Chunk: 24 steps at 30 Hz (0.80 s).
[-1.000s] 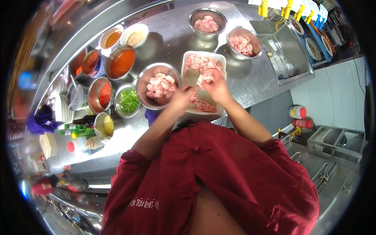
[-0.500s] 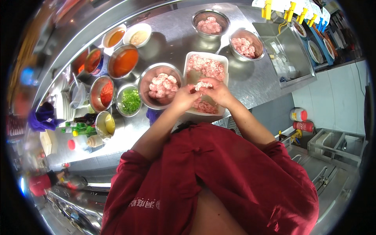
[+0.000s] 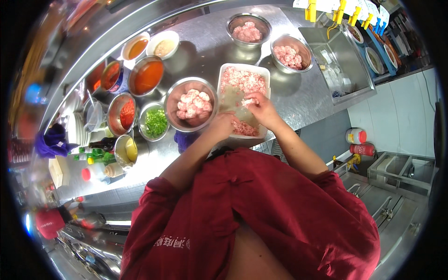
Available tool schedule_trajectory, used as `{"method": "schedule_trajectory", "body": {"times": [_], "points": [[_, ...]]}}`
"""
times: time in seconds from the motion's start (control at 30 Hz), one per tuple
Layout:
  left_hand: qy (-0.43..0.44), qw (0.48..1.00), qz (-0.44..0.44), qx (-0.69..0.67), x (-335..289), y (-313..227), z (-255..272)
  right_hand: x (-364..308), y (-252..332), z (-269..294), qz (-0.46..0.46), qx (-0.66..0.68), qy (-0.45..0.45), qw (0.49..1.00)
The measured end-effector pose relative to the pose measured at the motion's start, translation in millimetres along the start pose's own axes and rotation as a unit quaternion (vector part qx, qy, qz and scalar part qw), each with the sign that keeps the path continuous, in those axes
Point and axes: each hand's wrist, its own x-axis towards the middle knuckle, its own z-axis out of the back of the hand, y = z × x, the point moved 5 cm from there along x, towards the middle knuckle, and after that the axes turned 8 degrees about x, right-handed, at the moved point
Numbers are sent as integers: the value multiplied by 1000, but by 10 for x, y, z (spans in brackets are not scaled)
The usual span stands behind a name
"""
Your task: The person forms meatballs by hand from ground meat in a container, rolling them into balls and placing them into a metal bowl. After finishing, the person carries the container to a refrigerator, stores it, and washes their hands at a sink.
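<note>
A white rectangular tub (image 3: 269, 83) stands in front of me, with raw minced meat (image 3: 243, 80) at its far end and more at its near end. My right hand (image 3: 263, 112) is over the tub's right side, closed around a small lump of minced meat (image 3: 248, 101). At the near left rim, my left hand (image 3: 221, 126) has its fingers curled together over the near mince; what they hold, if anything, is hidden. Just left of the tub sits a steel bowl (image 3: 171, 100) heaped with raw meatballs (image 3: 194, 104).
Two more steel bowls of meatballs (image 3: 247, 32) (image 3: 287, 57) stand at the back. To the left are bowls of chopped greens (image 3: 155, 121), chopped red peppers (image 3: 126, 114) and orange-red sauce (image 3: 147, 77), plus several bottles (image 3: 97, 171). A sink (image 3: 336, 70) is at the right.
My hands have parted. The left has moved down toward the tub's near left rim, while the right keeps the meat lump, slightly farther right. The whole view has shifted a little.
</note>
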Motion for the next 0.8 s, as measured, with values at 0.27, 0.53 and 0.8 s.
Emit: {"method": "schedule_trajectory", "body": {"times": [0.27,0.53,0.8], "points": [[132,541,155,-816,113,-445,288,-11,498,-203,91,-18,58,994],[-38,731,236,-640,150,-565,517,89,-35,-51,-213,334,-59,916],[-52,822,148,-547,216,-365,426,83,-230,-85,-310,303,-87,897]]}}
